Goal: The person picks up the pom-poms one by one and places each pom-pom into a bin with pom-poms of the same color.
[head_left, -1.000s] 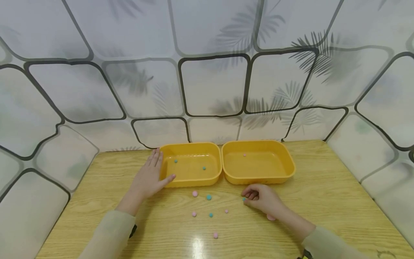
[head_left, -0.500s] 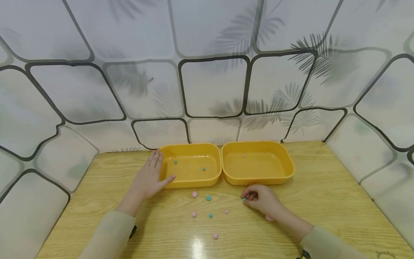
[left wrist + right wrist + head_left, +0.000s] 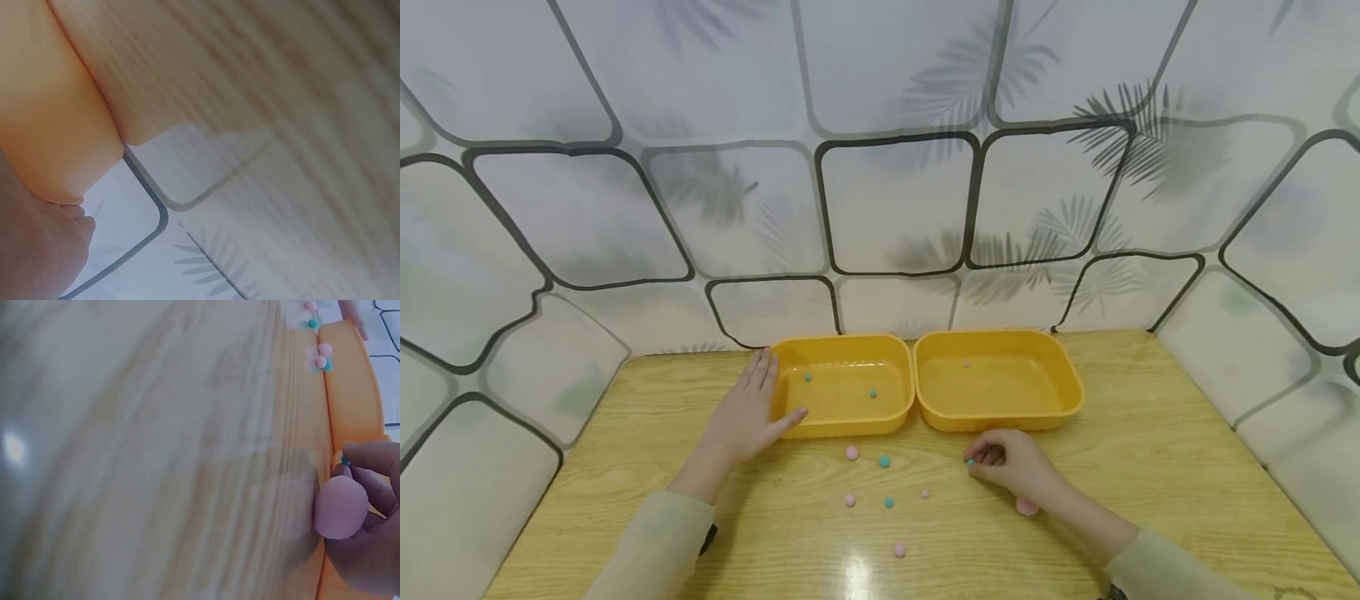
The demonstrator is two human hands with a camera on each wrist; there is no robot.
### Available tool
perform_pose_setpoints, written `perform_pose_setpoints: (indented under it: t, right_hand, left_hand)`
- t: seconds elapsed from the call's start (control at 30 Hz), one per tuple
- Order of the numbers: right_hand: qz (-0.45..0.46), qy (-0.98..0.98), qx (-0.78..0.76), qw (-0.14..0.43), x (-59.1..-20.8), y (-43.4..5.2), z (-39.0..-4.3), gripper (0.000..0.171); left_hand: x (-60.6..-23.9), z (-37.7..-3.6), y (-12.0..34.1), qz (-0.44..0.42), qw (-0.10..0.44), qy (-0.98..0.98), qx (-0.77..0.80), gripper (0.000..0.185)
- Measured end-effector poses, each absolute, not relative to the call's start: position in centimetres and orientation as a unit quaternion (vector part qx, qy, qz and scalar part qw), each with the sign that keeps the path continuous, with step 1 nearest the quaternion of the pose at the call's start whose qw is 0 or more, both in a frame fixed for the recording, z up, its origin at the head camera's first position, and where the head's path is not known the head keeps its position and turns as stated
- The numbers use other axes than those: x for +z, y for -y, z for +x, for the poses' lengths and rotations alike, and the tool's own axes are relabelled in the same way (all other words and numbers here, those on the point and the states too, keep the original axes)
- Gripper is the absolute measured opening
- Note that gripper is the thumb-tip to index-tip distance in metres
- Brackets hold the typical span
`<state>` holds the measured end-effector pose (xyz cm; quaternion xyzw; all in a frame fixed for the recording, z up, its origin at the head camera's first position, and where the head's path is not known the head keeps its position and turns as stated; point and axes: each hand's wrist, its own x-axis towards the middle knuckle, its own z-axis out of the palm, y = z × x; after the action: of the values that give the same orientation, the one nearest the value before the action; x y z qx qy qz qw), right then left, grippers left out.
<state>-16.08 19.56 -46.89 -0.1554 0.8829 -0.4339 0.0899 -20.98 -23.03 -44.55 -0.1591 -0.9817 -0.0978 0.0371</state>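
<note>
My right hand (image 3: 1017, 467) pinches a small teal ball (image 3: 971, 462) between thumb and fingertips, low in front of the right yellow tray. The right wrist view also has this teal ball (image 3: 346, 460) at the fingertips; a larger pink ball (image 3: 341, 507) appears in front of the hand there. Along the left side of the left yellow tray (image 3: 850, 428) lies my left hand (image 3: 747, 417), fingers straight and thumb over the front rim. Two teal balls (image 3: 873, 394) are inside that tray. The right yellow tray (image 3: 1000, 422) contains one small pink ball (image 3: 967, 364).
Several loose balls lie on the wooden table (image 3: 805, 533) before the trays, among them a teal ball (image 3: 884, 462), a pink ball (image 3: 852, 452) and a nearer pink ball (image 3: 899, 550). The pink ball (image 3: 1027, 506) lies beside my right wrist. A patterned wall (image 3: 895, 208) stands behind.
My right hand has shifted very slightly to the right with the teal ball in its pinch. The left hand stays at the tray, and the loose balls have not moved.
</note>
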Motion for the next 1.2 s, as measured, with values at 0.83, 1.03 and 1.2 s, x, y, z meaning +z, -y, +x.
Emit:
perform_pose_setpoints:
  t: [0.83, 1.03, 1.2]
  right_hand:
    - [-0.195, -0.853, -0.475, 0.089, -42.9, -16.6, -16.1, 0.011]
    - [-0.196, -0.845, -0.492, 0.078, -42.3, -15.4, -17.1, 0.013]
    - [-0.188, -0.843, -0.498, 0.076, -42.1, -14.3, -18.1, 0.013]
  left_hand:
    - [-44.6, -21.0, 22.9, -0.160, 0.036, 0.981, -0.101, 0.103]
    - [-44.5, -20.9, 23.0, -0.162, 0.042, 0.980, -0.107, 0.103]
    - [-44.6, -21.0, 23.0, -0.163, 0.044, 0.980, -0.105, 0.103]
